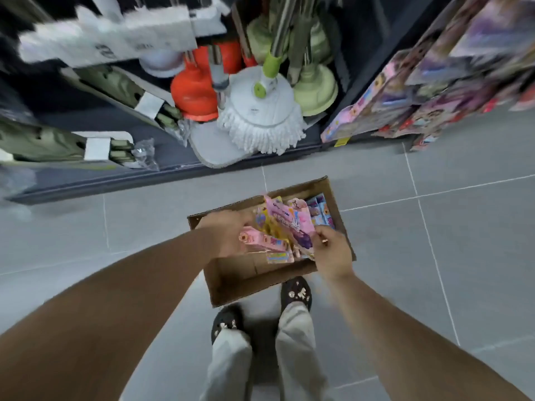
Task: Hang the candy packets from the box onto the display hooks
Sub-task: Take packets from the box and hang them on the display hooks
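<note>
Standing over one open cardboard box (231,282) on a grey tiled floor (434,256), the person holds a fanned bunch of candy packets (285,227) just above it. The left hand (228,235) has its fingers curled round the bunch from the left, and the right hand (333,250) pinches the lower right edge of a pink and purple packet between thumb and fingers. The packets' printing is bright pink, yellow and blue but too blurred to read, as is the dark lettering on the white card sleeves (115,39) at upper left. In the far right corner of the box lie further packets (318,211). Two black slippers (296,293) show below the box; the packets in the bunch overlap too much to count. Along the dark shelf base (86,183) stand one white mop head (260,120), one orange plunger (194,94) and at least two pale green plungers (315,91); at right, rows of hung packets (419,91) fill a display
</note>
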